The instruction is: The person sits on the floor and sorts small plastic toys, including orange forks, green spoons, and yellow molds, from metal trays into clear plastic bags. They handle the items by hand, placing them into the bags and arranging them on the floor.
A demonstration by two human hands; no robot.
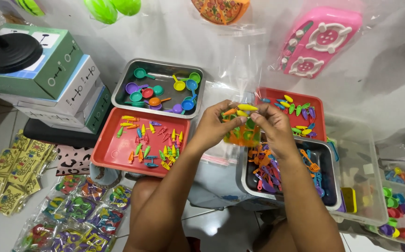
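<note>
Both hands — left (211, 128), right (273, 125) — pinched shut on a small clear bag (240, 127) of bright toy pieces, held between the red tray (111, 156) and the steel tray (246, 179) — liable to spill if the open top tips.

Three stacked cardboard boxes (48, 74), green and white, sit at ten o'clock. Clear bags of bright toys (79, 210) lie at seven o'clock, with yellow printed cards (16, 175) at eight. A bagged pink toy stove (321, 42) rests at one o'clock, and a small clear bag (242, 128) sits at centre.
</note>
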